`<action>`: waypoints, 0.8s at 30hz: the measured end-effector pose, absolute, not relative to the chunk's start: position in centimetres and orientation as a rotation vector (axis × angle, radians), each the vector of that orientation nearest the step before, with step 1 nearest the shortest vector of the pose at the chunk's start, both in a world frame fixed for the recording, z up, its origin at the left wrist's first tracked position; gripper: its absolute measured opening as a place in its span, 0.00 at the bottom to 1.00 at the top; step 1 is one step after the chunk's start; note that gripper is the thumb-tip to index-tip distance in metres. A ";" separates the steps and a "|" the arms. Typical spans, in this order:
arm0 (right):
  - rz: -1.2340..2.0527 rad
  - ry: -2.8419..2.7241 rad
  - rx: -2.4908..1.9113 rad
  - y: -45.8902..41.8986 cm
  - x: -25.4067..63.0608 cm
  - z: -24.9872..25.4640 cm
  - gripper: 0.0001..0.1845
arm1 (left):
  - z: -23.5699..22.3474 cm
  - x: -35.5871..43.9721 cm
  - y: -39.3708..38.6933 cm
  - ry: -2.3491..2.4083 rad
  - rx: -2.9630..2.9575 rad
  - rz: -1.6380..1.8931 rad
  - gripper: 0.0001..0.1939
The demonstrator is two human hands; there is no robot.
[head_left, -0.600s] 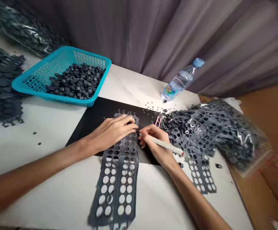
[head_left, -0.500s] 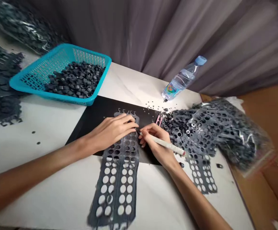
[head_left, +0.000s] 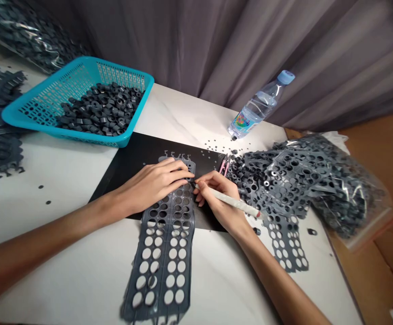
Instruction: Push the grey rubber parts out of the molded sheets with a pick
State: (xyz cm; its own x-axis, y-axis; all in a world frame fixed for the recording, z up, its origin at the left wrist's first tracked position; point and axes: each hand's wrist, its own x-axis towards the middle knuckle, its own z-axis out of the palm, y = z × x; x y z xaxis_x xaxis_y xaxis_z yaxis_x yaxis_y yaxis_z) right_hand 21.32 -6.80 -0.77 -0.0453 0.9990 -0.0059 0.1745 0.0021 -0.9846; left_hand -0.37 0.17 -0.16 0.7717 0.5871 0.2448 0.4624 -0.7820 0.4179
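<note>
A long dark grey rubber sheet (head_left: 160, 253) with rows of round holes runs from the black mat (head_left: 122, 167) toward me. My left hand (head_left: 164, 180) rests on its upper part, fingers stretched out and pressing down. My right hand (head_left: 218, 196) grips a white pen-shaped tool (head_left: 238, 205) with a reddish rear end, held like a pen. The tool's tip meets the sheet's right edge, close beside my left fingertips. What exactly the tip touches is too small to make out.
A turquoise basket (head_left: 128, 131) of small dark rings stands back left, near more rubber sheets (head_left: 0, 149). A water bottle (head_left: 255, 108) stands behind scattered bits. Pink-handled snips (head_left: 224, 164) lie right of the mat, before a pile of perforated sheets (head_left: 277, 176) and a plastic bag (head_left: 355, 203).
The view has shifted slightly, so the basket sits further left and the bottle a little further right. Both hands keep nearly the same pose on the sheet and tool.
</note>
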 end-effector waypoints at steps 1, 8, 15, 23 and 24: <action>1.156 -1.373 -1.317 -6.8 21.3 -0.7 0.07 | -0.2 -0.4 0.2 0.804 2.633 0.525 0.15; 1.160 -1.391 -1.325 -6.8 21.3 -0.7 0.08 | -0.2 -0.2 0.1 0.803 2.678 0.537 0.15; 1.158 -1.385 -1.337 -6.7 21.2 -0.7 0.08 | -0.3 -0.2 0.1 0.799 2.693 0.549 0.15; 1.143 -1.405 -1.351 -6.7 21.2 -0.7 0.08 | -0.4 -0.2 0.0 0.814 2.727 0.552 0.15; 1.143 -1.406 -1.351 -6.7 21.2 -0.7 0.08 | -0.4 -0.2 0.1 0.817 2.730 0.547 0.15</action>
